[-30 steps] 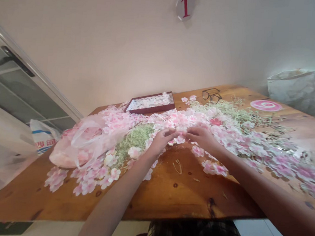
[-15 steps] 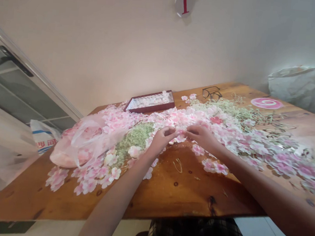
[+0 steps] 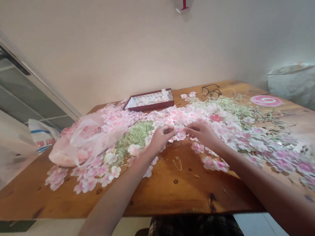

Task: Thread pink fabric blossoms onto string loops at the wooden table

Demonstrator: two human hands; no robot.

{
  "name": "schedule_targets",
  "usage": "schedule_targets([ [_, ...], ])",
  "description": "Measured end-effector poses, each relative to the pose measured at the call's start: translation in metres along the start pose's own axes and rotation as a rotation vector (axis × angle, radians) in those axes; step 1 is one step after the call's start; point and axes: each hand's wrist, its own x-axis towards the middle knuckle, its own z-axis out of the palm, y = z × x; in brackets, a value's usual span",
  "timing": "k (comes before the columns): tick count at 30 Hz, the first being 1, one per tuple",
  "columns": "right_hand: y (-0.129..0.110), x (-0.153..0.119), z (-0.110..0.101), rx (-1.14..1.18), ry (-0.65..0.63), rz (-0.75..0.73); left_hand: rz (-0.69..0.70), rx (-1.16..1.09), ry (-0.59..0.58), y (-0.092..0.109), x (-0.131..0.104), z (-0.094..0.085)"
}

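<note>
Left hand [image 3: 160, 137] and right hand [image 3: 201, 133] near each other above worktop [image 3: 163, 203], fingers bent, at pink flowers [image 3: 180, 134]; can't tell if either grips one. Flowers spread across worktop. Greenery [image 3: 135, 132] beside left hand, bag [image 3: 86, 141] farther left. Tray [image 3: 150, 106] behind flowers, glasses [image 3: 217, 91] beyond right hand.

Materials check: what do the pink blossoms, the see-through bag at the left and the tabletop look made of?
Pink blossoms: probably thin fabric, possibly plastic; mostly matte, with thin petals shading from pink to white.
Bag: most likely thin plastic film; translucent and wrinkled, with pink showing through.
Tabletop: wood or wood-look, perhaps varnished; warm brown with dark knots and a soft sheen.
</note>
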Motion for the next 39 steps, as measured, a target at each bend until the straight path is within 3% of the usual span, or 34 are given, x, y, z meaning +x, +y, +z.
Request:
schedule_targets([
  [6,0.014,0.006,-0.008,-0.258,0.096,-0.018,-0.002,0.066,0.038,-0.012,0.007,-0.002],
  [14,0.023,0.002,-0.006,-0.558,-0.102,-0.116,0.0,0.075,0.069,-0.013,0.007,-0.003],
  [19,0.023,-0.004,0.01,-0.746,-0.039,-0.11,0.008,0.07,0.053,-0.008,0.003,-0.002],
  [39,0.03,0.002,0.011,-0.748,0.087,-0.062,-0.011,0.067,0.008,-0.007,0.002,0.002],
])
